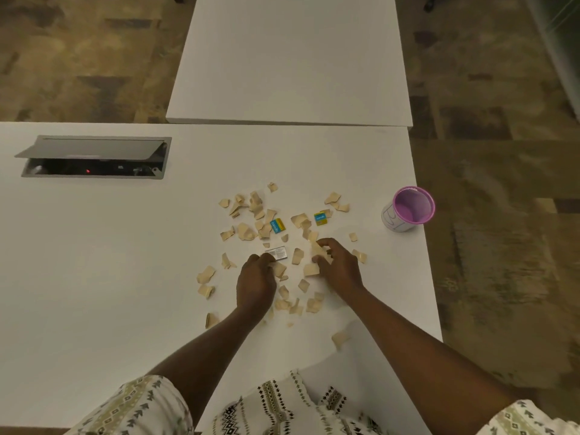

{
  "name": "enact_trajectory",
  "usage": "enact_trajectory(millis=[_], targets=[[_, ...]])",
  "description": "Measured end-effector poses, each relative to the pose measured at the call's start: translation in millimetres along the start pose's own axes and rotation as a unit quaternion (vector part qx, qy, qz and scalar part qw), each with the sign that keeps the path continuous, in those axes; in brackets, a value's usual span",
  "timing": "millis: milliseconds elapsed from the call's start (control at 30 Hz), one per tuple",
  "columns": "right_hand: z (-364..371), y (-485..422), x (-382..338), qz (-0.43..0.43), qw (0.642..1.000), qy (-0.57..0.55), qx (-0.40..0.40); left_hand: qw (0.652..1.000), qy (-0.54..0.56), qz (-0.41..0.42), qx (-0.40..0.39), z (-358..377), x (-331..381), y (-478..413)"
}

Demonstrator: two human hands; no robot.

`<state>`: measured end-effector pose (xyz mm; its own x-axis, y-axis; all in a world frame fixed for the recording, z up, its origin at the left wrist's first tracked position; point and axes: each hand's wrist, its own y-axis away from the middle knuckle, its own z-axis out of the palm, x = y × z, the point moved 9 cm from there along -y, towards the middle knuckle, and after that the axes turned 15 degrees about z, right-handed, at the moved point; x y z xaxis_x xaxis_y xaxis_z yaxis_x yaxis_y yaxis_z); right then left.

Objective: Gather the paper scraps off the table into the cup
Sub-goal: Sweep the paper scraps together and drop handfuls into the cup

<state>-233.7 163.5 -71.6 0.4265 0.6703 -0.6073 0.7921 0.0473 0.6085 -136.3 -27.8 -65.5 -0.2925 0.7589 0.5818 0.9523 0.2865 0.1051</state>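
Several tan paper scraps [248,230] lie scattered over the middle of the white table [125,246], with two blue-and-yellow pieces [277,225] and a grey printed piece [277,253] among them. My left hand [255,282] rests curled on the table, fingertips at the grey piece and a tan scrap. My right hand [339,266] is closed around tan scraps [315,260] near the centre of the pile. The cup [408,208], white with a purple inside, stands upright and looks empty at the table's right edge, well to the right of both hands.
An open cable hatch [94,157] with a raised grey lid is set into the table at the far left. A second white table [292,58] butts against the far side. The table's right edge runs just past the cup, with patterned carpet [502,246] below.
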Motion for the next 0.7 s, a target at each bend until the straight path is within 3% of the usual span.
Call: enact_trajectory(millis=[300, 467, 700], targets=[[-20.1, -8.4, 14.4, 0.08, 0.984, -0.157, -0.023, 0.989, 0.131, -0.061, 0.042, 5.7, 25.2, -25.7], [-23.2, -12.5, 25.9, 0.15, 0.941, -0.296, -0.063, 0.978, 0.18, -0.087, 0.057, 9.6, 45.1, -38.2], [-68.0, -25.1, 17.4, 0.133, 0.922, -0.363, -0.036, 0.951, 0.283, -0.116, 0.045, 27.4, 86.9, -65.1]])
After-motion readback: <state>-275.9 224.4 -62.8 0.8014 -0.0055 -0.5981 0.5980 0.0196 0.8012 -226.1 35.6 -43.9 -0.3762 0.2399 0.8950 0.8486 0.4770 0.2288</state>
